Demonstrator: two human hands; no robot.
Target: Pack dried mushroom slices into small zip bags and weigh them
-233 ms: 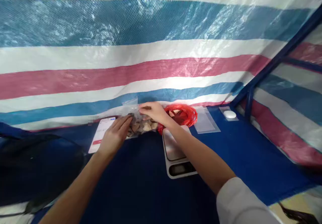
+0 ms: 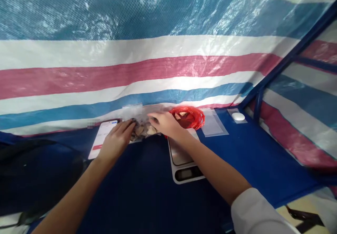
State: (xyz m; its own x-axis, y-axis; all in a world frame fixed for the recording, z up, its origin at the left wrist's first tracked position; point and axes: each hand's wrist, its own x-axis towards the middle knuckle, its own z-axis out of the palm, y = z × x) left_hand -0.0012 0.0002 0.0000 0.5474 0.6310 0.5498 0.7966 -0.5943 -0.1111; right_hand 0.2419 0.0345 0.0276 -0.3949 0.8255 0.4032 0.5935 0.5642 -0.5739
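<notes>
Small clear plastic bags (image 2: 143,130) with brown and tan chunks inside lie in a row near the striped sheet. My left hand (image 2: 119,134) rests its outstretched fingers at the left end of the row; its thumb is hidden. At the right end is my right hand (image 2: 167,123), fingers bent, with a gap showing between thumb and forefinger. Just behind it stands a red plastic bag (image 2: 198,118), open at the top, with similar pieces inside. Below my right wrist sits a white kitchen scale (image 2: 180,153), partly covered by my forearm.
A phone (image 2: 98,141) with a lit screen lies left of my left hand. Flat clear bags (image 2: 214,123) and a white oval case (image 2: 238,117) lie to the right on the blue table (image 2: 244,156). A blue frame post (image 2: 279,69) rises at the right, beside the striped sheet.
My right hand has dropped slightly, nearer the bagged pieces. My left hand stays by the bags. The whole view has shifted a little.
</notes>
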